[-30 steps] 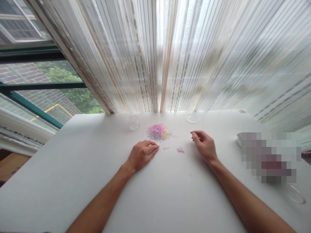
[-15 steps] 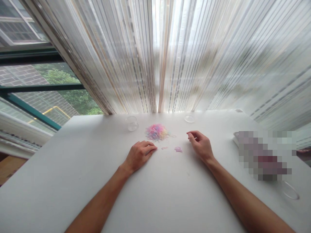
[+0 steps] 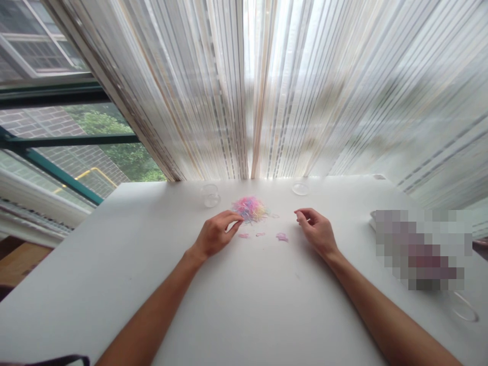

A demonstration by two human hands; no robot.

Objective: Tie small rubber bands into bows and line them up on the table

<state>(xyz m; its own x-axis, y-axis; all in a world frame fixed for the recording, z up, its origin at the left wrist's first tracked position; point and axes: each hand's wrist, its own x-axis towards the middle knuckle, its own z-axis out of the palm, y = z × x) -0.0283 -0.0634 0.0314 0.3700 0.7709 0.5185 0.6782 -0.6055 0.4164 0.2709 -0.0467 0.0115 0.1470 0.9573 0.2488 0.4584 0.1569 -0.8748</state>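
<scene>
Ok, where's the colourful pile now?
In the head view, the colourful pile lies on the far half of the white table, close by the left hand, with the clear container to its left.

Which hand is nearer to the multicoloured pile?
Left. The left hand is at the near-left edge of the multicoloured pile; the right hand is farther off, to the pile's right.

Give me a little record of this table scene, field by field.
Left hand: fingertips at the left edge of the colourful pile; grip unclear
Right hand: right of the pile, fingers curled; contents unclear
Near side of pile: pink and purple bits
Beyond left hand: transparent container
Beyond right hand: transparent disc
Surface: white table
Backdrop: striped curtain
</scene>
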